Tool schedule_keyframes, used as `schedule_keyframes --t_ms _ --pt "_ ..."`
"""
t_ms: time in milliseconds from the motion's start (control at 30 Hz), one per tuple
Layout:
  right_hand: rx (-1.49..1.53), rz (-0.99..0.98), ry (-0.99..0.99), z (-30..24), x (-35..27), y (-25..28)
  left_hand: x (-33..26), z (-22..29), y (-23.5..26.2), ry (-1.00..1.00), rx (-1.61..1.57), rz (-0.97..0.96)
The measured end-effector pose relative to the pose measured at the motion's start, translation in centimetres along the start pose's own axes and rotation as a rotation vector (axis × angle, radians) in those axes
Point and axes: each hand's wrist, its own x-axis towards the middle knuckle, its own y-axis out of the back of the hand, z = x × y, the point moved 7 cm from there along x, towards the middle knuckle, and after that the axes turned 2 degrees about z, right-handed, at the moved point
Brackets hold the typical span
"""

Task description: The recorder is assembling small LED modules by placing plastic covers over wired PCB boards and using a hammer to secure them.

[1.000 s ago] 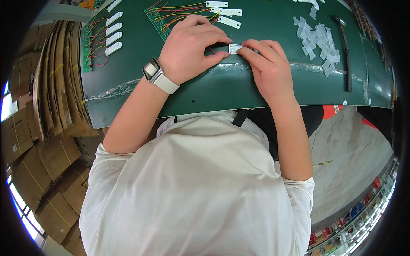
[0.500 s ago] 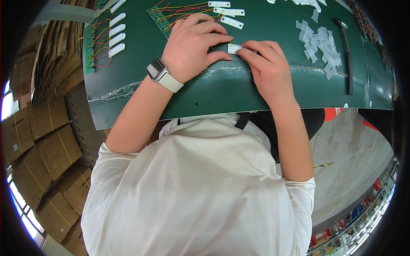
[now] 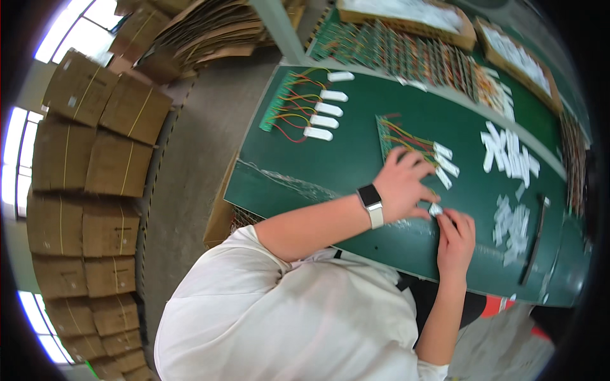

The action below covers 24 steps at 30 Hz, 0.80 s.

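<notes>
My right hand [image 3: 456, 236] pinches a small white LED board [image 3: 435, 209] between thumb and fingertips, over the green tabletop. Beside it, my left hand [image 3: 405, 189], wearing a watch, has its fingers bent and apart. Its thumb and index finger come close to the board; whether they touch it is unclear. Partly behind that hand lies a green circuit board [image 3: 384, 134]. Red and yellow wires [image 3: 410, 138] run from it to several white LED boards [image 3: 447, 166]. To the left, another circuit board [image 3: 277, 105] is wired to several white capped pieces [image 3: 325, 120].
Right of my hands lie white strips [image 3: 508, 152], translucent film pieces [image 3: 511, 225] and a long dark-handled tool [image 3: 537, 241]. Rows of wired boards [image 3: 406, 54] and a carton of white parts [image 3: 470, 39] fill the back. Cardboard boxes [image 3: 111, 155] stack at far left.
The view has swung to the left and tilted, bringing in more boxes and the table's back. Both hands stay close together at the small LED board, which is still in my right fingertips.
</notes>
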Motion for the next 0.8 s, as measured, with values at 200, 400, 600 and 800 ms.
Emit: schedule_keyframes --t_ms 200,400,600,800 --pt "0.121 -0.013 -0.183 1.2 -0.4 1.3 -0.3 0.0 -0.7 0.067 -0.026 -0.039" --pt "-0.685 0.129 -0.417 11.7 -3.2 9.9 0.1 0.0 -1.4 0.096 -0.075 -0.117" --pt "-0.752 0.023 -0.546 15.7 -4.9 10.6 0.4 0.3 -1.3 0.121 -0.036 -0.227" --pt "-0.568 0.104 -0.475 15.1 -4.2 10.0 0.6 0.5 -1.5 0.053 -0.007 -0.254"
